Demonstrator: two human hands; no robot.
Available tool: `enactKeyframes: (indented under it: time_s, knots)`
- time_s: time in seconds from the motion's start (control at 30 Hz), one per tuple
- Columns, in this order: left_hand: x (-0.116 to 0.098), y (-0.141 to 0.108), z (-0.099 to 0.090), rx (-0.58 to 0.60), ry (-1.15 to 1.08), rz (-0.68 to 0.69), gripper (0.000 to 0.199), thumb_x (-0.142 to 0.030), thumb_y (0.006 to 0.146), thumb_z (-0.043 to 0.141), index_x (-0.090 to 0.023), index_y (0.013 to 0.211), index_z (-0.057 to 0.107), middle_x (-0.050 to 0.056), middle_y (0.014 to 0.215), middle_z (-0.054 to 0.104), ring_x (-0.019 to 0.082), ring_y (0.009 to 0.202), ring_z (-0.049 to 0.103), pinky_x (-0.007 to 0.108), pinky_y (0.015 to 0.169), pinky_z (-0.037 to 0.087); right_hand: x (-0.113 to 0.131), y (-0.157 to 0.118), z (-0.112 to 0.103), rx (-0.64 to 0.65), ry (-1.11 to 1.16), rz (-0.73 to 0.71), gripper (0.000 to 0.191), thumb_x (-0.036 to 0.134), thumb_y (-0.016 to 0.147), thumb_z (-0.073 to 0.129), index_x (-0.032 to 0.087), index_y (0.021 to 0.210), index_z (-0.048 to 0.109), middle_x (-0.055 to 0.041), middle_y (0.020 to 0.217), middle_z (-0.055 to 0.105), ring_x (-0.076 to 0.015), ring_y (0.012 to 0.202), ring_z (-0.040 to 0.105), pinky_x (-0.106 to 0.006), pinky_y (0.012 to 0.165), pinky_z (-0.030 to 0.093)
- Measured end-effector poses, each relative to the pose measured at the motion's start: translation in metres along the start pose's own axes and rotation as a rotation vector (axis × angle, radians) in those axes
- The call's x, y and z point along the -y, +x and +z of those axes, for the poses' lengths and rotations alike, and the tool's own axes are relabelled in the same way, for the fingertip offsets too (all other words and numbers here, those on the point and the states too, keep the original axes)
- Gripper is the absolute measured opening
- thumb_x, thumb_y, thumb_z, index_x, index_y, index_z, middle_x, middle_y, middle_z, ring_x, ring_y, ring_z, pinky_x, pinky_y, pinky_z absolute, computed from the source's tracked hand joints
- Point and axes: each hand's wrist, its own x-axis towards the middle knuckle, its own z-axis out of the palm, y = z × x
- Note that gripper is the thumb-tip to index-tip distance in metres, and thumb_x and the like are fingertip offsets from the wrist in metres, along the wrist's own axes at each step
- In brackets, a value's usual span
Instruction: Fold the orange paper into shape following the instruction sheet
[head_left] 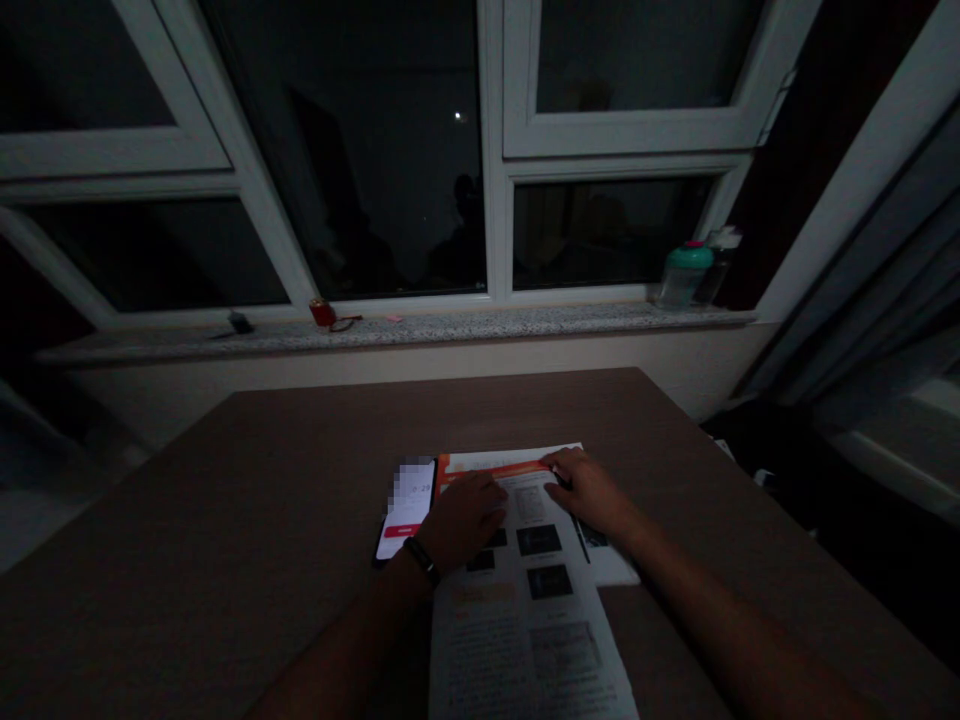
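Our printed sheet (525, 640) runs from 12 to 6 under both hands. Our left hand (465, 520) lies at its 9 o'clock side, fingers (487, 490) together; our right hand (589, 492) is at its top edge, any pinch unclear.

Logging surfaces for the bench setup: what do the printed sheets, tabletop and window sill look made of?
Printed sheets: thin paper, matte, with a soft curl at the edges. Tabletop: probably brown wood-look laminate or veneer, low sheen, faint grain; core hidden. Window sill: likely polished granite, speckled grey, slight shine.
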Motion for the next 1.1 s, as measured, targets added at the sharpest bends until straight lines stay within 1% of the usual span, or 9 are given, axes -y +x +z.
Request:
enactKeyframes:
  time_s: [0.2, 0.4, 0.57, 0.7, 0.87, 1.0, 1.1]
  knots:
    - [0.0, -0.001, 0.001, 0.001, -0.019, 0.026, 0.02, -0.02, 0.09, 0.06, -0.02, 0.11, 0.061, 0.006, 0.114, 0.06, 0.024, 0.109, 0.054, 0.04, 0.096, 0.044, -0.001, 0.002, 0.002, -0.008, 0.029, -0.004, 0.032, 0.017, 0.08, 0.064, 0.017, 0.112, 0.066, -0.011, 0.112, 0.066, -0.0256, 0.107, 0.059, -0.039, 0.097, 0.045]
    - [-0.002, -0.002, 0.0, 0.024, -0.033, 0.051, 0.02, -0.021, 0.091, 0.059, -0.02, 0.111, 0.061, 0.007, 0.12, 0.059, 0.025, 0.112, 0.054, 0.041, 0.099, 0.044, 0.004, 0.0, 0.002, -0.034, 0.1, 0.001, 0.032, 0.019, 0.083, 0.06, 0.02, 0.115, 0.062, -0.0082, 0.116, 0.067, -0.0244, 0.104, 0.063, -0.039, 0.095, 0.047]
    - [0.0, -0.003, 0.002, 0.01, -0.06, 0.077, 0.02, -0.024, 0.093, 0.059, -0.021, 0.113, 0.061, 0.007, 0.123, 0.058, 0.024, 0.116, 0.053, 0.041, 0.101, 0.043, 0.004, 0.002, 0.003, -0.121, 0.097, 0.008, 0.04, 0.016, 0.081, 0.058, 0.018, 0.12, 0.059, -0.0106, 0.123, 0.064, -0.0253, 0.112, 0.06, -0.041, 0.1, 0.044]
    - [0.001, -0.004, 0.003, 0.0, -0.07, 0.085, 0.021, -0.025, 0.095, 0.058, -0.02, 0.115, 0.062, 0.007, 0.126, 0.057, 0.023, 0.117, 0.053, 0.041, 0.103, 0.043, 0.0, 0.004, 0.003, -0.179, 0.046, -0.009, 0.041, 0.012, 0.078, 0.055, 0.017, 0.118, 0.061, -0.0117, 0.119, 0.064, -0.0265, 0.114, 0.057, -0.043, 0.102, 0.042]
    - [0.002, -0.004, 0.005, -0.005, -0.072, 0.087, 0.023, -0.023, 0.094, 0.058, -0.02, 0.117, 0.06, 0.008, 0.127, 0.057, 0.024, 0.118, 0.052, 0.042, 0.103, 0.043, -0.005, 0.005, 0.005, -0.177, 0.077, 0.013, 0.038, 0.008, 0.078, 0.052, 0.017, 0.114, 0.063, -0.0108, 0.112, 0.066, -0.0241, 0.105, 0.06, -0.039, 0.096, 0.046]
    - [0.003, -0.004, 0.006, -0.012, -0.073, 0.103, 0.024, -0.022, 0.093, 0.06, -0.02, 0.117, 0.06, 0.008, 0.127, 0.057, 0.024, 0.119, 0.052, 0.041, 0.103, 0.043, -0.007, 0.004, 0.007, -0.145, 0.021, 0.011, 0.04, 0.007, 0.077, 0.054, 0.017, 0.114, 0.065, -0.0105, 0.112, 0.066, -0.0245, 0.109, 0.057, -0.039, 0.099, 0.044]
    - [0.003, -0.004, 0.006, -0.015, -0.069, 0.101, 0.024, -0.022, 0.093, 0.06, -0.019, 0.117, 0.06, 0.008, 0.127, 0.057, 0.023, 0.119, 0.052, 0.042, 0.103, 0.043, -0.006, 0.004, 0.006, -0.106, 0.017, 0.011, 0.041, 0.006, 0.077, 0.055, 0.017, 0.115, 0.066, -0.0102, 0.111, 0.067, -0.0237, 0.108, 0.058, -0.038, 0.099, 0.043]
